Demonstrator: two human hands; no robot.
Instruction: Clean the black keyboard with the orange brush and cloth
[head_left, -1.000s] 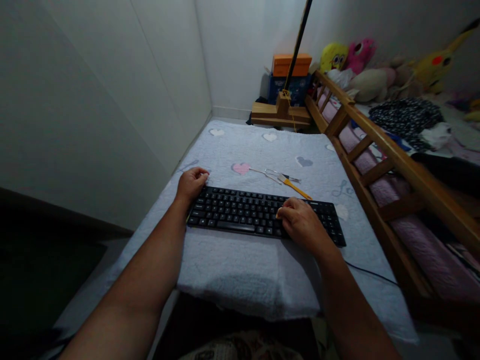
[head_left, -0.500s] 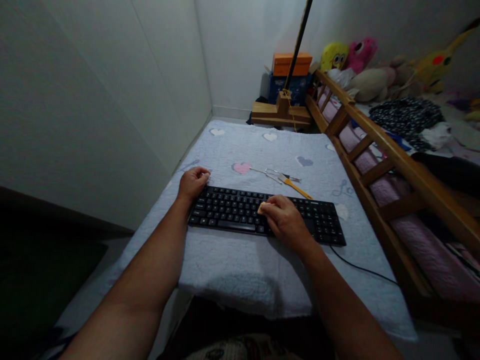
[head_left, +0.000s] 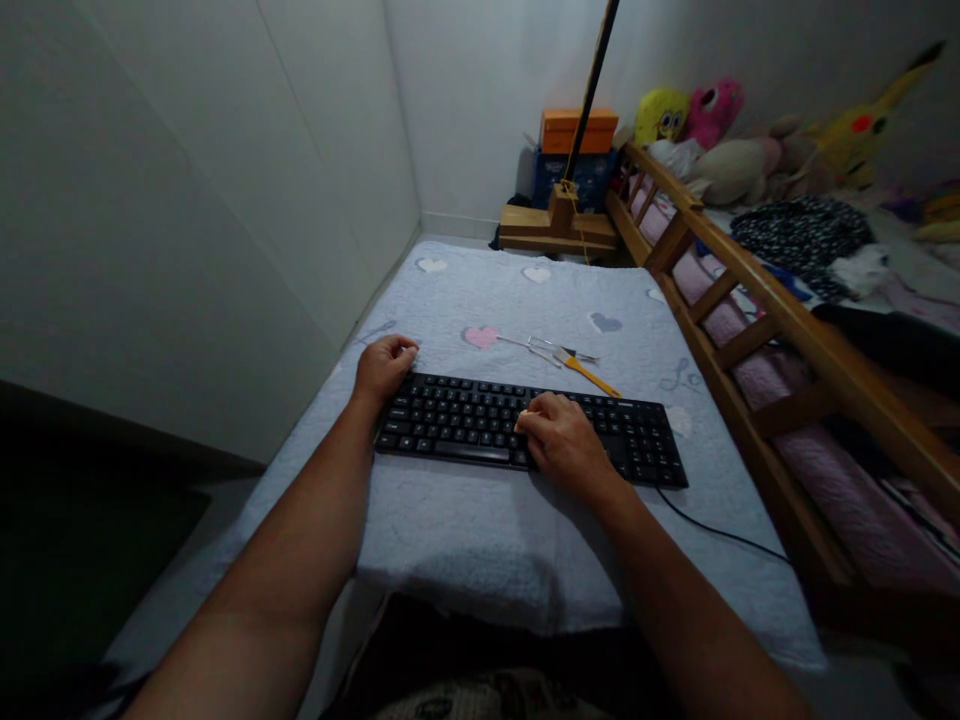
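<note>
A black keyboard lies across a table covered with a pale blue, heart-patterned cloth. My left hand is closed at the keyboard's far left corner and rests against its edge. Over the right half of the letter keys, my right hand pinches a small pale beige piece, perhaps sponge or folded cloth, and presses it on the keys. Most of that piece is hidden by my fingers. Behind the keyboard lie a brush with a yellow handle and some thin metal tools.
The keyboard's cable runs off to the right. A wooden bed rail borders the table's right side, with plush toys beyond it. White panels rise on the left. At the back stand a wooden base with a pole and an orange box.
My right hand has shifted very slightly over the keys, and less of the beige piece shows. My left hand stays at the keyboard's corner. The view has turned a little.
</note>
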